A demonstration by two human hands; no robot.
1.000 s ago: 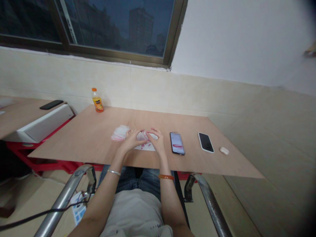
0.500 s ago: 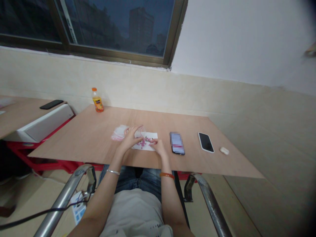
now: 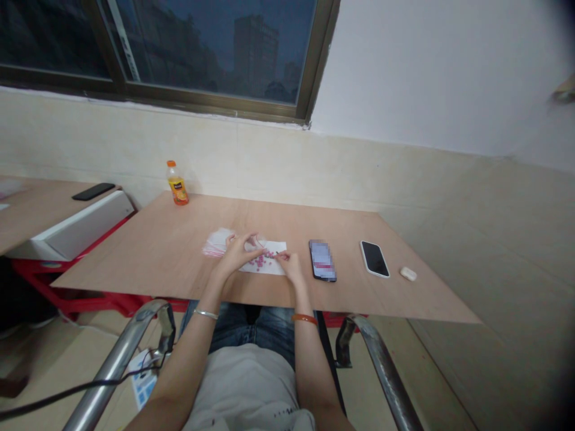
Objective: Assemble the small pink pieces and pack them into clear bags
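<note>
Probably the likeliest trouble here is a spill: the small pink pieces [image 3: 259, 261] lie loose on a white sheet of paper [image 3: 276, 269], and a brush from either hand, or a tug on the paper, could scatter them over the wooden surface [image 3: 269, 215]. The small clear bag [image 3: 254, 241] looks thin and limp, so its mouth might fold shut if the grip on it slackened. Its see-through film also makes the opening easy to misjudge. An elbow or wrist drifting left could, I think, disturb the pile of pink-edged bags [image 3: 214, 244] lying just beside the left hand [image 3: 236, 254].

As for the fingers, those of the left hand are curved well apart from the thumb and hold the clear bag, which sits between them above the sheet's left part. The right hand [image 3: 290, 264] has its fingertips drawn together at the sheet's right side; whether they grip a piece is too small to tell. Most of the pink pieces lie between the two hands, just below and right of the left thumb. The lit smartphone [image 3: 322, 261] rests to the right, apart from both hands.
</note>
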